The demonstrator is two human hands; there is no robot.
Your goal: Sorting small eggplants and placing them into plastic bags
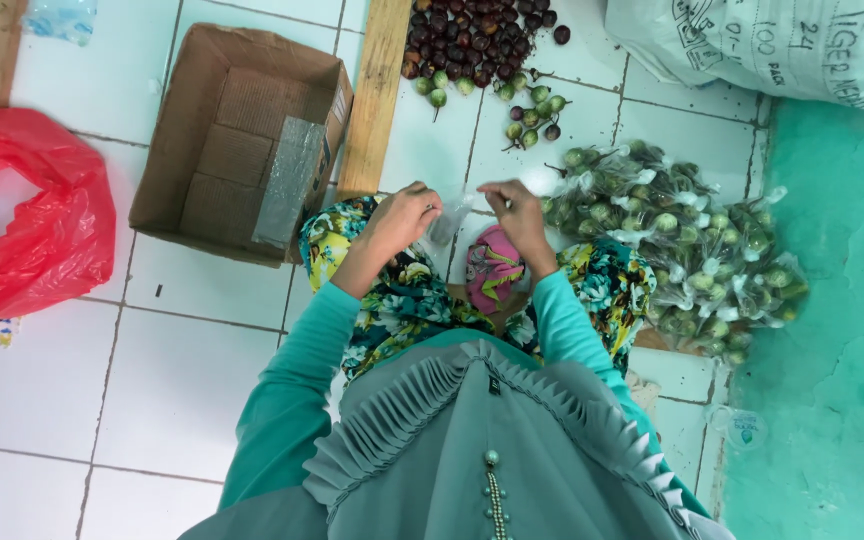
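left hand (400,218) | fingers pinched on one edge of a small clear plastic bag (449,222) | right hand (514,207) | fingers curled, pinching the other edge | bag stretched between both hands above the tiled floor (192,330) | bagged green eggplants (687,250) heaped just right | cardboard box (242,145) left

- An open brown cardboard box (242,140) lay on the white tiled floor at about ten o'clock, with a grey strip on its inner right wall.
- A crumpled red plastic bag (37,215) sat at nine o'clock.
- A white woven sack (782,45) with dark print lay at one o'clock.
- A heap of small clear bags (682,250) filled with green round vegetables lay at three o'clock.
- One small clear bag (449,222) was held between both hands at the centre.
- A small clear packet (60,18) lay at eleven o'clock.
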